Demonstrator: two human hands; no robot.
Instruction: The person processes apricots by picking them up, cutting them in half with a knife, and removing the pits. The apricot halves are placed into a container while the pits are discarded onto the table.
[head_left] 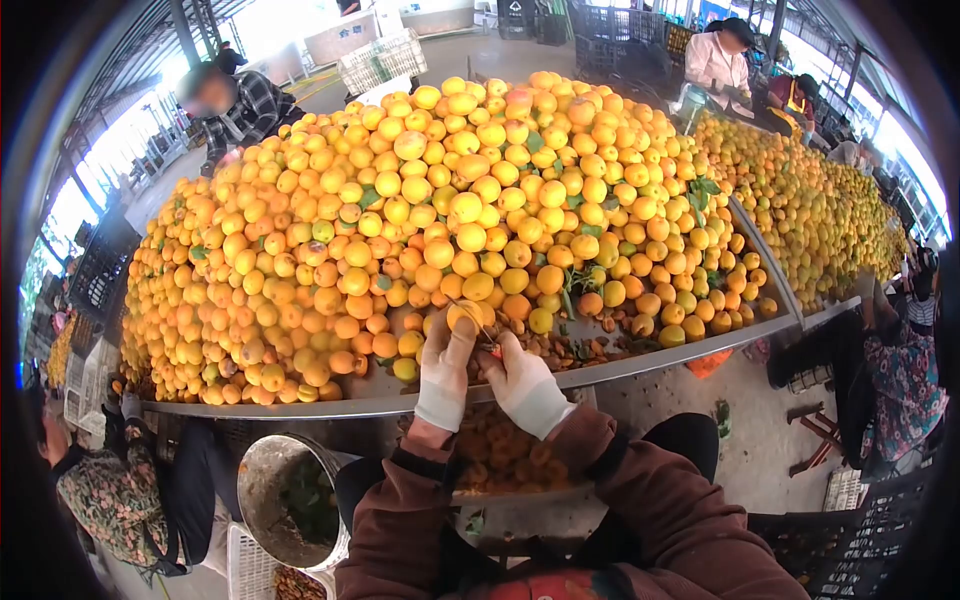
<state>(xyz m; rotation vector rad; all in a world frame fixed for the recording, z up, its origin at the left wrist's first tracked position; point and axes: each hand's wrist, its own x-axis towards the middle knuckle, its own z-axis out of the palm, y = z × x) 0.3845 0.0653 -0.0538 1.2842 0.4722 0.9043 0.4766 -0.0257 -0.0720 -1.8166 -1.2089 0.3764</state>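
Note:
My left hand (447, 372), in a white glove with bare-looking fingertips, pinches a yellow-orange apricot (464, 314) just above the table's front edge. Close beside it, my right hand (527, 388), gloved the same way, is closed on a thin metal tool (486, 333) that meets the apricot. A bit of red-orange shows by the right fingertips. The tool's exact kind is too small to make out. Behind both hands rises a large heap of apricots (430, 200) with a few green leaves, and pits and scraps (570, 350) lie right of the fingers.
The metal table edge (350, 408) runs in front of me. Below it, apricots (505, 450) fill a container between my knees. A white bucket (290, 500) with leaves stands at left, above a crate of pits (298, 583). Several people work around; a black crate (850, 540) is at right.

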